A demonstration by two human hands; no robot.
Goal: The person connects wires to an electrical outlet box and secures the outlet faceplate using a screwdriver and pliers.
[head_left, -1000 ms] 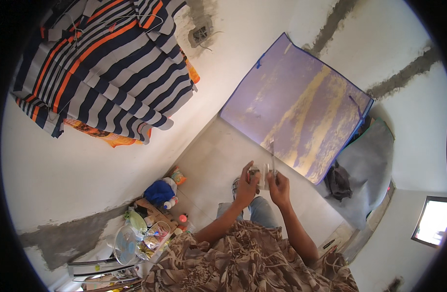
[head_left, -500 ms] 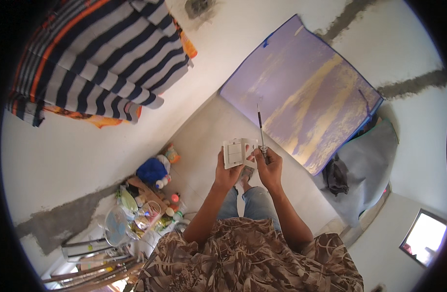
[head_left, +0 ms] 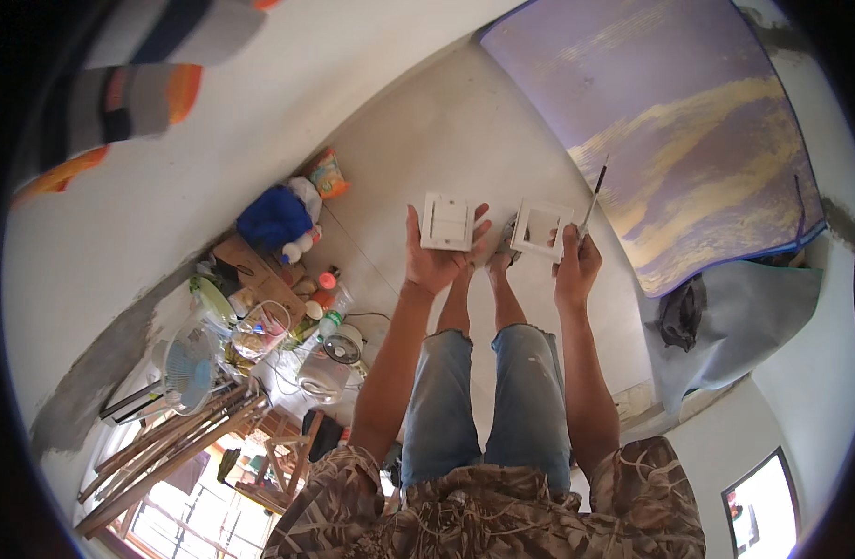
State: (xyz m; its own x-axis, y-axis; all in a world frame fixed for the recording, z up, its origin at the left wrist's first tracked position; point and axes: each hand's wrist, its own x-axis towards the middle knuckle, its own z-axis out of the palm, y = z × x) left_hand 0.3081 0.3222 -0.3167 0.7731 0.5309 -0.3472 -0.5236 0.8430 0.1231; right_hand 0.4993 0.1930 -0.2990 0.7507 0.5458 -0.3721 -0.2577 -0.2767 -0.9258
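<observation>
My left hand is raised above the floor with its fingers spread beneath a white square wall switch, which rests on the palm and fingers, face up. To its right, my right hand pinches a white square frame plate by its right side. The frame has a square opening through which part of a foot shows. That same hand also holds a thin screwdriver, its dark shaft pointing up and away. A gap separates the frame from the switch.
A purple and yellow mat leans at the far right, with a grey sheet below it. Along the left wall lie a blue bundle, bottles, bags and a fan. Wooden poles lean at lower left. Striped cloth hangs upper left.
The frame plate, close against the switch before, is now apart from it to the right. My right hand has moved right with frame and screwdriver. My left fingers have spread. The view has shifted.
</observation>
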